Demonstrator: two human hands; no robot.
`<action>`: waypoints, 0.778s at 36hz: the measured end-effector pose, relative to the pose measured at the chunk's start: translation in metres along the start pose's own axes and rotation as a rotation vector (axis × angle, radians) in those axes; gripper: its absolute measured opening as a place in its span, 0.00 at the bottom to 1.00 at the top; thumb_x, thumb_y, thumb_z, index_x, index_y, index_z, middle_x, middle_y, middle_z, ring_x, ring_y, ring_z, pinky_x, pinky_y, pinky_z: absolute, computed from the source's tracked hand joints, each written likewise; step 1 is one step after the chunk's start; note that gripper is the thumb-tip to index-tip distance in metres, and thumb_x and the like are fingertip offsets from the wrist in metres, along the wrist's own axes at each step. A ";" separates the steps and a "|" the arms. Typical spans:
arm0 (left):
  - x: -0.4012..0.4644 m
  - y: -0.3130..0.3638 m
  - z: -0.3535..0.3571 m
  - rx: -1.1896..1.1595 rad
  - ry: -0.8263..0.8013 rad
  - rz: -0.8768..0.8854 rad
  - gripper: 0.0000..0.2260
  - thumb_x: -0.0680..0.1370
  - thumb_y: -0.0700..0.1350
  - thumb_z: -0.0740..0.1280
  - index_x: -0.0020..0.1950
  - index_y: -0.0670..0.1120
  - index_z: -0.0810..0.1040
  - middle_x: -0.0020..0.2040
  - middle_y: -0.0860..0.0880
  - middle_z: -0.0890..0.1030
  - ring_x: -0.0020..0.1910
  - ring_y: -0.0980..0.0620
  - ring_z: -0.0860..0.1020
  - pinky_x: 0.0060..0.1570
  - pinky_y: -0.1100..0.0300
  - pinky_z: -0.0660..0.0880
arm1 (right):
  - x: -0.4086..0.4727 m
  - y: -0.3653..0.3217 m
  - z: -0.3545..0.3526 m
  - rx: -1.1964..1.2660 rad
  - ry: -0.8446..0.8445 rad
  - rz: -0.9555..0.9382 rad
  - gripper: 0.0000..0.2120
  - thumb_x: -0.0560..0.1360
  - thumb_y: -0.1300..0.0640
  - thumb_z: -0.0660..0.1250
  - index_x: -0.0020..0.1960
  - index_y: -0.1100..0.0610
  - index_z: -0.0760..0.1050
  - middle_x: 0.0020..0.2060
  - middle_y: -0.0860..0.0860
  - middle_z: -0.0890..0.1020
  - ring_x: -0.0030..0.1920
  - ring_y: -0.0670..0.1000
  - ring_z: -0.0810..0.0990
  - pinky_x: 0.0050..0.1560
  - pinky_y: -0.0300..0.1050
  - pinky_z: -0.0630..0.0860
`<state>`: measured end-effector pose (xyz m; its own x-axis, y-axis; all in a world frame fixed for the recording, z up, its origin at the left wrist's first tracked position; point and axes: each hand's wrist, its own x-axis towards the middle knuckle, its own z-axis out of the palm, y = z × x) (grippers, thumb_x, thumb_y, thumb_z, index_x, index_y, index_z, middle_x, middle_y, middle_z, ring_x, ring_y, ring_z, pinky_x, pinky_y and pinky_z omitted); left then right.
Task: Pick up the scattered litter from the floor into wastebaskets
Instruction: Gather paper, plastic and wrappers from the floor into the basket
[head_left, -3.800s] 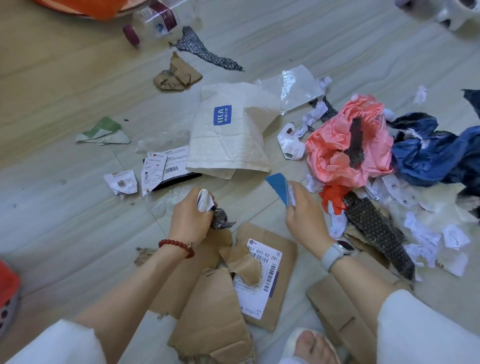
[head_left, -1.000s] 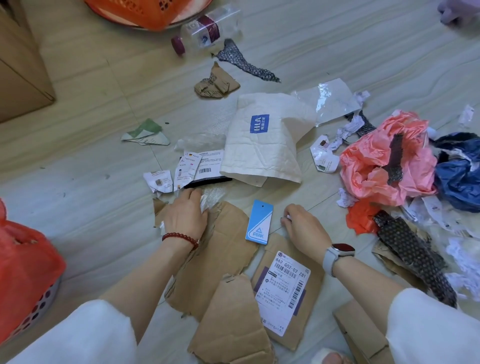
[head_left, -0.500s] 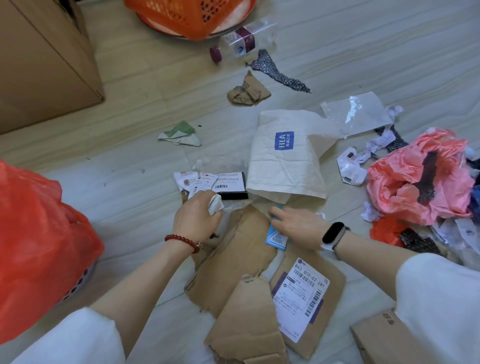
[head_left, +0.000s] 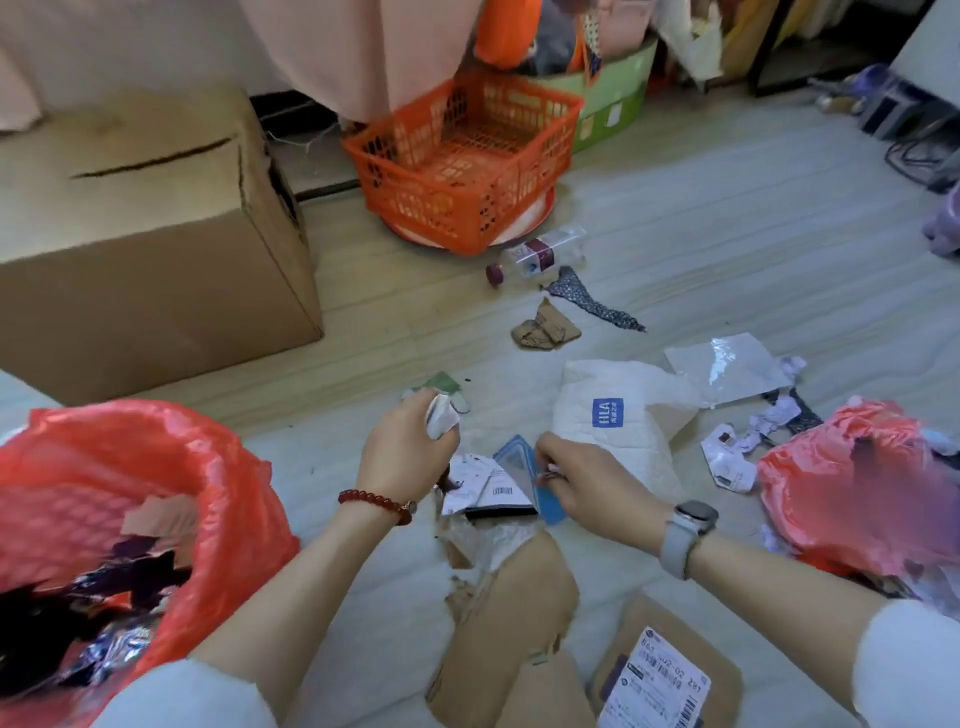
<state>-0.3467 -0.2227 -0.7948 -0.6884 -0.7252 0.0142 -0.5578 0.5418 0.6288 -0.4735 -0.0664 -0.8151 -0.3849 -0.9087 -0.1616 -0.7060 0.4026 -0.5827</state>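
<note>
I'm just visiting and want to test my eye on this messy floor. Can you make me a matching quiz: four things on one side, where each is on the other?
Things:
1. blue tag
2. crumpled white paper
3. plastic bottle
4. shipping label

Places:
A. on the floor by the orange basket
B. pinched by the right hand
C. stuck on brown cardboard at the bottom
D. gripped in the left hand

Pairs: 1-B, 2-D, 3-A, 4-C
</note>
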 end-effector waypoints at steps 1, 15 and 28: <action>0.004 0.003 -0.017 -0.022 0.054 -0.008 0.05 0.73 0.42 0.63 0.37 0.44 0.70 0.32 0.48 0.74 0.34 0.47 0.72 0.32 0.54 0.66 | 0.009 -0.017 -0.008 0.087 0.030 0.001 0.07 0.75 0.63 0.61 0.42 0.54 0.66 0.36 0.52 0.75 0.40 0.54 0.75 0.39 0.45 0.65; -0.061 -0.122 -0.224 -0.210 0.381 -0.338 0.19 0.72 0.47 0.70 0.61 0.50 0.70 0.50 0.50 0.75 0.47 0.52 0.74 0.45 0.61 0.67 | 0.103 -0.271 0.049 0.714 -0.023 -0.132 0.16 0.71 0.67 0.67 0.33 0.53 0.65 0.28 0.48 0.69 0.27 0.42 0.68 0.31 0.36 0.65; -0.072 -0.174 -0.228 -0.254 0.422 -0.359 0.06 0.75 0.40 0.64 0.50 0.45 0.78 0.46 0.49 0.80 0.46 0.51 0.77 0.50 0.55 0.75 | 0.119 -0.306 0.093 0.696 0.003 -0.124 0.06 0.76 0.62 0.62 0.52 0.61 0.75 0.42 0.48 0.76 0.49 0.47 0.74 0.54 0.41 0.71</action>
<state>-0.0944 -0.3616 -0.7278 -0.2058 -0.9777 0.0409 -0.5574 0.1515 0.8163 -0.2477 -0.3077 -0.7297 -0.3287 -0.9425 -0.0596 -0.2012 0.1316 -0.9707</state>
